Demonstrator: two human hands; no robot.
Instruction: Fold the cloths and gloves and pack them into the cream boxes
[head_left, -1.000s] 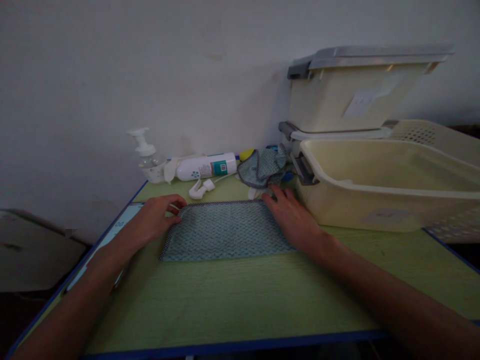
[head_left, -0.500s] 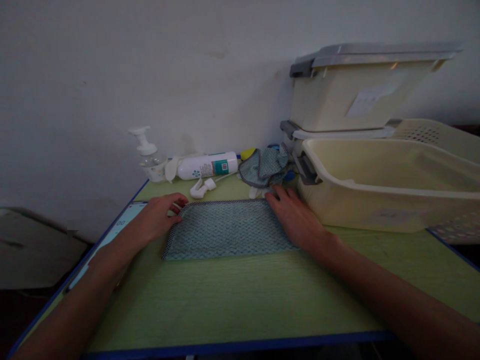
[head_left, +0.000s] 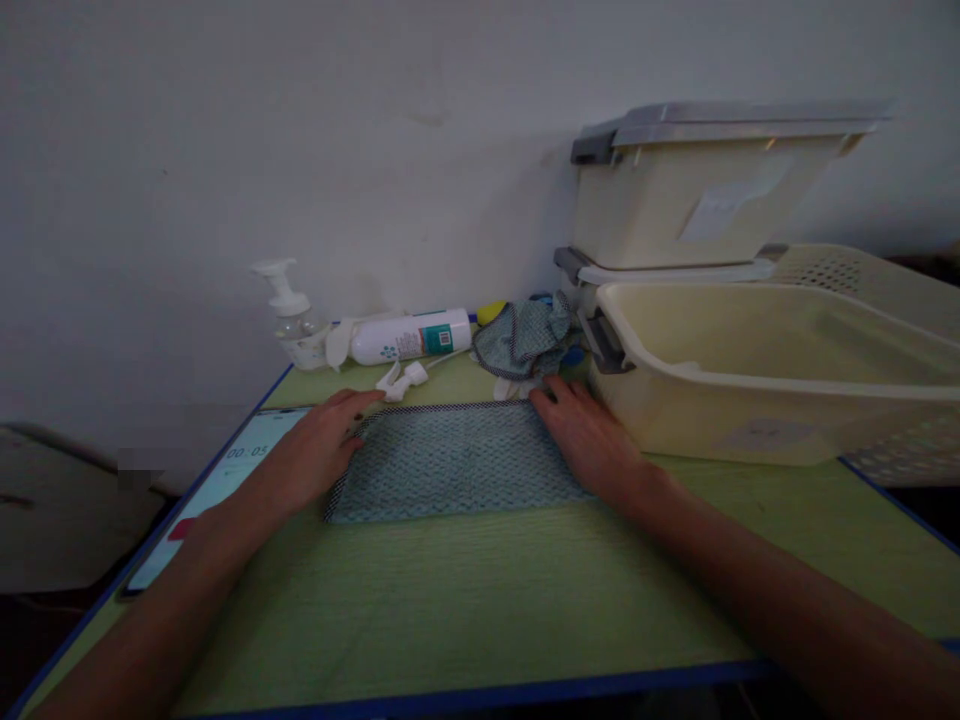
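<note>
A grey-blue textured cleaning cloth (head_left: 461, 462) with a black-and-white checked edge lies flat, apparently folded, on the light green table. My left hand (head_left: 321, 450) is at its upper left corner, index finger reaching over the edge and thumb apart from it at the cloth's side. At the right end, my right hand (head_left: 583, 432) rests flat over the cloth, fingers stretched toward the far edge; it covers that corner. Just beyond lies a second, crumpled cloth (head_left: 521, 338) of the same kind, near the right fingertips.
A pump bottle (head_left: 294, 325), a white bottle on its side (head_left: 409, 337) and a loose spray nozzle (head_left: 403, 380) are at the back. Under my left forearm lies a phone (head_left: 251, 450) showing a timer. An open cream bin (head_left: 720, 415) and stacked lidded boxes (head_left: 697, 195) stand right.
My left hand has shifted slightly right, its index finger now reaching further over the cloth's corner. My right hand stays on the cloth. The camera view has moved a little.
</note>
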